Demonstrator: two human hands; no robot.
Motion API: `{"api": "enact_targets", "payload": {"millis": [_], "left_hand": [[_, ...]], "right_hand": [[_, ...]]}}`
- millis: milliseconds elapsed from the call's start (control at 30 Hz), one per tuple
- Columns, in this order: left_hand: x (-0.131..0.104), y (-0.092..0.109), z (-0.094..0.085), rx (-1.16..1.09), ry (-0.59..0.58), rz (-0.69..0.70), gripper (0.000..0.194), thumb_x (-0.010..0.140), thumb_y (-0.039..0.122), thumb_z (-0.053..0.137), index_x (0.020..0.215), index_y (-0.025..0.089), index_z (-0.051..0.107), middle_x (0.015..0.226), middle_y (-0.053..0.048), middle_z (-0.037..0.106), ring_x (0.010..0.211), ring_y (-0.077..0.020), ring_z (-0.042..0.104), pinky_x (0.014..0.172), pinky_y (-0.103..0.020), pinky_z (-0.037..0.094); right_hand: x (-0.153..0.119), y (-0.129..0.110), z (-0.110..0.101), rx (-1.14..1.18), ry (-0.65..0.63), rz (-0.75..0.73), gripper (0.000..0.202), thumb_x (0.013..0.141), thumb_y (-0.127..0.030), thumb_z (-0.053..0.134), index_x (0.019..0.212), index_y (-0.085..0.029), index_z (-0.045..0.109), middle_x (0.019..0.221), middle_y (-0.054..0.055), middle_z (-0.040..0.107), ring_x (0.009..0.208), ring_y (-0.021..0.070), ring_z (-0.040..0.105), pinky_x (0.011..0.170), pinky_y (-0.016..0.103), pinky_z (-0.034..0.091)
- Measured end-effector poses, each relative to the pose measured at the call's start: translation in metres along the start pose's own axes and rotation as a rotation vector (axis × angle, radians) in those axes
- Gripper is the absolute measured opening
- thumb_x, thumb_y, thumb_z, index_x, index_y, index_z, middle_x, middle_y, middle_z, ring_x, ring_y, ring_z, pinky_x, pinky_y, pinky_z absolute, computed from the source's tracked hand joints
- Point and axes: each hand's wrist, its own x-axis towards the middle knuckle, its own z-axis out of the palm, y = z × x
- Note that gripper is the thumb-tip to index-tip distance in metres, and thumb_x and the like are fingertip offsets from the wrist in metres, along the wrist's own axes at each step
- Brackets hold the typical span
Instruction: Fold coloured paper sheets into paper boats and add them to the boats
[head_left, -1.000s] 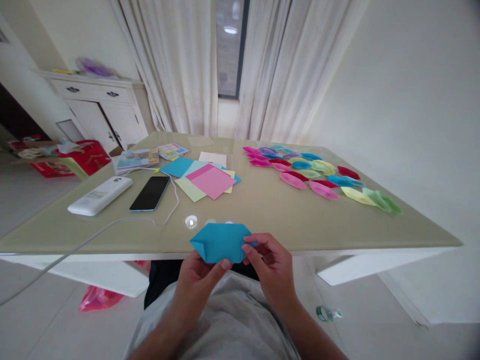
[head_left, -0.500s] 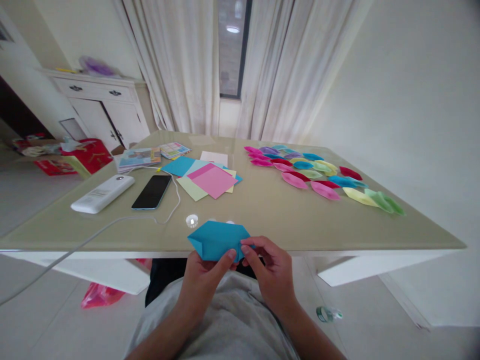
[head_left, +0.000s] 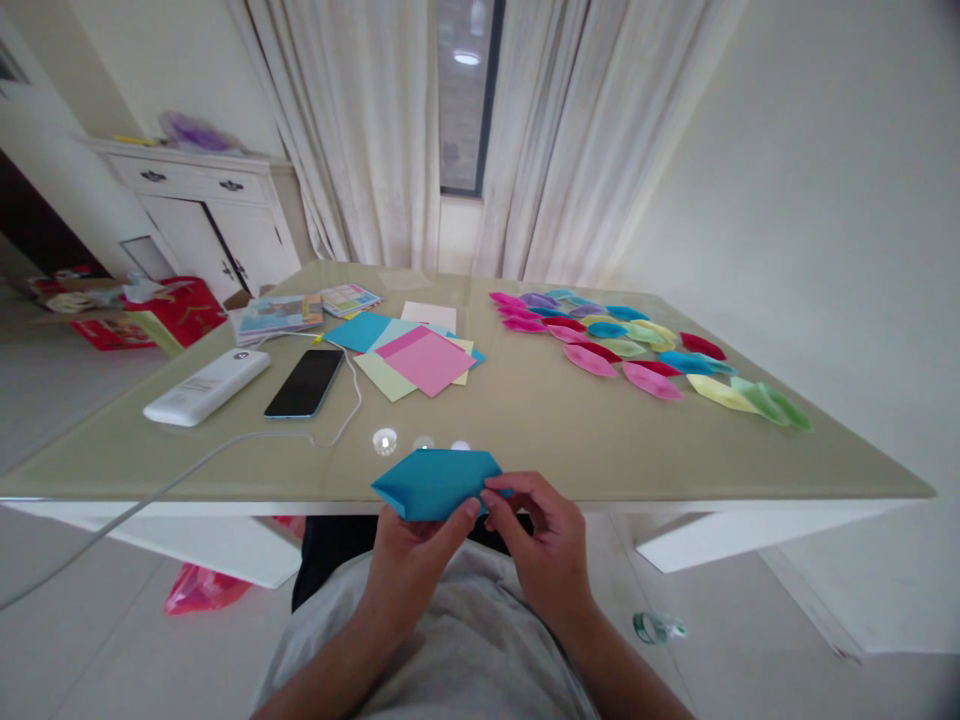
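Note:
A folded blue origami paper [head_left: 435, 480], pointed at its left end, is held just over the table's front edge. My left hand [head_left: 416, 555] grips it from below, thumb lying along the lower edge and fingers hidden behind. At the paper's right end, my right hand [head_left: 544, 535] pinches the corner between thumb and forefinger. Beyond the paper lie loose square sheets, with a pink sheet [head_left: 426, 361] on top and a blue sheet [head_left: 358, 331] partly covered. To the right, several folded paper pieces [head_left: 589, 360] in pink, red, blue, yellow and green rest in rows.
On the table's left are a black phone [head_left: 304, 384], a white power bank [head_left: 208, 387] and a white cable [head_left: 247, 437] running off the front edge. Booklets [head_left: 279, 315] lie behind them. A plastic bottle [head_left: 658, 628] and a pink bag [head_left: 202, 588] are on the floor.
The blue paper has tilted slightly, its upper edge sitting a little lower and its left flap flatter. My left thumb has slid a little to the right; both hands keep their hold.

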Motion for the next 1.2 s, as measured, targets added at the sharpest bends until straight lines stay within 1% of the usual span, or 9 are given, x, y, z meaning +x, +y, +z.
{"api": "enact_targets", "payload": {"millis": [100,233,367,467,567,733,833,1067,1200], "left_hand": [[0.0,0.002,0.001,0.0,-0.022,-0.003,0.037,0.073,0.038,0.095,0.1,0.014,0.085,0.101,-0.011,0.088,0.094,-0.0312,0.085,0.091,-0.039,0.068],[0.0,0.001,-0.001,0.017,-0.025,0.01,0.031,0.074,0.036,0.094,0.096,0.015,0.085,0.092,-0.008,0.088,0.084,-0.026,0.084,0.085,-0.034,0.068],[0.002,-0.002,-0.005,0.069,0.0,0.029,0.028,0.076,0.035,0.092,0.093,0.015,0.084,0.084,-0.006,0.086,0.079,-0.0237,0.081,0.078,-0.031,0.067],[0.002,-0.003,-0.008,0.098,0.02,0.049,0.027,0.075,0.035,0.093,0.09,0.015,0.083,0.083,-0.006,0.085,0.076,-0.0229,0.08,0.076,-0.031,0.067],[0.002,-0.002,-0.008,0.116,0.013,0.047,0.026,0.075,0.037,0.093,0.084,0.015,0.082,0.08,-0.006,0.085,0.071,-0.0211,0.077,0.071,-0.029,0.065],[0.003,-0.004,-0.009,0.02,-0.053,-0.034,0.033,0.072,0.039,0.096,0.091,0.016,0.082,0.084,-0.007,0.086,0.075,-0.0217,0.079,0.074,-0.029,0.065],[0.005,-0.007,-0.011,-0.001,-0.087,-0.053,0.036,0.07,0.038,0.099,0.093,0.015,0.082,0.088,-0.008,0.087,0.079,-0.0231,0.081,0.079,-0.031,0.066],[0.003,-0.007,-0.012,-0.028,-0.089,-0.057,0.043,0.071,0.036,0.097,0.107,0.016,0.081,0.103,-0.009,0.088,0.093,-0.0252,0.082,0.092,-0.034,0.064],[0.003,-0.006,-0.011,-0.005,-0.083,-0.077,0.039,0.073,0.04,0.096,0.099,0.016,0.082,0.09,-0.008,0.087,0.082,-0.0238,0.081,0.081,-0.032,0.065]], "right_hand": [[-0.001,0.0,0.001,0.043,0.024,0.031,0.014,0.094,-0.028,0.08,0.106,-0.024,0.073,0.086,0.001,0.078,0.063,0.0154,0.073,0.061,0.026,0.059],[-0.001,-0.001,0.003,0.132,0.019,0.095,0.035,0.092,-0.028,0.082,0.122,-0.026,0.063,0.073,-0.005,0.071,0.062,0.0155,0.071,0.064,0.026,0.059],[0.0,0.002,0.002,0.19,-0.018,0.158,0.04,0.094,-0.037,0.082,0.128,-0.025,0.066,0.076,-0.005,0.07,0.063,0.0146,0.07,0.063,0.025,0.057],[0.001,0.006,-0.002,0.199,-0.087,0.189,0.028,0.096,-0.048,0.079,0.104,-0.021,0.075,0.076,0.0,0.073,0.062,0.0152,0.068,0.059,0.025,0.056],[0.001,0.007,-0.006,0.161,-0.127,0.216,0.038,0.098,-0.051,0.076,0.079,-0.019,0.072,0.069,0.003,0.073,0.059,0.0146,0.064,0.058,0.025,0.052],[0.001,0.005,-0.009,0.086,-0.112,0.177,0.041,0.098,-0.051,0.075,0.073,-0.019,0.067,0.062,0.001,0.069,0.055,0.0128,0.056,0.053,0.024,0.044],[0.001,0.007,-0.009,0.064,-0.112,0.159,0.042,0.099,-0.051,0.074,0.072,-0.019,0.067,0.062,0.001,0.068,0.055,0.0128,0.055,0.053,0.024,0.043],[0.003,0.008,-0.011,0.021,-0.131,0.157,0.044,0.098,-0.053,0.074,0.07,-0.019,0.069,0.061,0.002,0.069,0.053,0.013,0.055,0.051,0.024,0.043],[0.004,0.006,-0.013,-0.025,-0.141,0.144,0.045,0.098,-0.054,0.074,0.069,-0.019,0.07,0.061,0.002,0.069,0.055,0.0142,0.057,0.052,0.025,0.044]]}}
